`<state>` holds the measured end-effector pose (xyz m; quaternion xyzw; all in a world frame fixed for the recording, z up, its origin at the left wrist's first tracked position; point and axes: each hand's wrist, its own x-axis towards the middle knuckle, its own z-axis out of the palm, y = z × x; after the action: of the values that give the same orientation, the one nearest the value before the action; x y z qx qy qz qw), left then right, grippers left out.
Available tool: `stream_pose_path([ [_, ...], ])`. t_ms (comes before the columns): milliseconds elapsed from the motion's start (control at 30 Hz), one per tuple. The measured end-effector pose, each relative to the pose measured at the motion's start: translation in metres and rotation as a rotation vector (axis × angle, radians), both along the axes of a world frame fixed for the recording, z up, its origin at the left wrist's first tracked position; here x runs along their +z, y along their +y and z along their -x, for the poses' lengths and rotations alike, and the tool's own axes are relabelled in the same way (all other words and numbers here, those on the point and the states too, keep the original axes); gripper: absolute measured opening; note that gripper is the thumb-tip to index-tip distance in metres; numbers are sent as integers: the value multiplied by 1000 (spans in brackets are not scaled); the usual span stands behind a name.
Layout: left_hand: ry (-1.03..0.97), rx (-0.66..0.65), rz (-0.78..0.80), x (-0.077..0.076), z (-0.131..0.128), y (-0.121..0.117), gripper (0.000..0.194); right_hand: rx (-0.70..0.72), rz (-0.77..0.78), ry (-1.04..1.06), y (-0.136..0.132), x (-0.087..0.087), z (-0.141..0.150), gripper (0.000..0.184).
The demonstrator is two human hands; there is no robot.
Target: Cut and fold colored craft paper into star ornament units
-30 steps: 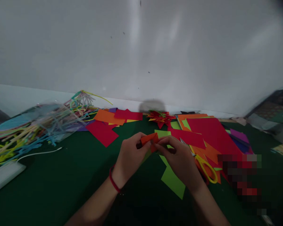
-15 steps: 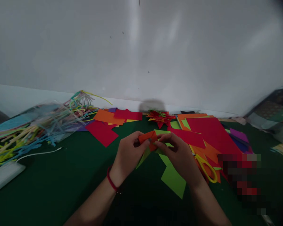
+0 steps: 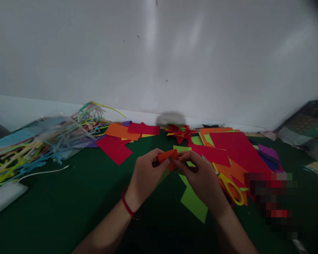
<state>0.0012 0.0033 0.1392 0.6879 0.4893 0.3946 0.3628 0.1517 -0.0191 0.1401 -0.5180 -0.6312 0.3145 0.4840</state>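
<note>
Near the middle of the view, my left hand [image 3: 148, 173] pinches a folded piece of orange paper [image 3: 167, 155] between thumb and fingers. My right hand [image 3: 198, 169] meets it from the other side, its thumb and forefinger closed on the paper's right edge. The two thumbs nearly touch, hiding part of the fold. Under and behind my hands lie light green paper pieces [image 3: 194, 204]. Scissors with yellow handles [image 3: 231, 188] rest just right of my right wrist. Beyond my hands sits a layered paper flower [image 3: 179, 132] in red, orange and green.
Red [image 3: 115, 150] and orange paper sheets [image 3: 123, 131] lie back left. Large red sheets [image 3: 233, 148] are stacked at the right. Colourful pipe cleaners [image 3: 55, 141] in clear plastic spread over the left side, near a white box with a cable [image 3: 7, 197]. A pale wall [image 3: 159, 63] stands behind.
Both hands have shifted slightly with the orange paper, and its top edge now looks flatter. My right fingers have drawn closer to my left thumb.
</note>
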Motion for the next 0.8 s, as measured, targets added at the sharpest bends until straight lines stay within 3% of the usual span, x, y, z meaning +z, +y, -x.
stream_pose_path([
  [233, -75, -31, 42, -2, 0, 3, 20, -26, -24, -36, 2, -1, -3, 12],
  [500, -118, -4, 75, 3, 1, 4, 17, 39, 88, 152, 4, -1, -7, 19],
  [800, -120, -63, 77, 1, 1, 1, 18, 15, 82, 95, 2, 0, -10, 19],
])
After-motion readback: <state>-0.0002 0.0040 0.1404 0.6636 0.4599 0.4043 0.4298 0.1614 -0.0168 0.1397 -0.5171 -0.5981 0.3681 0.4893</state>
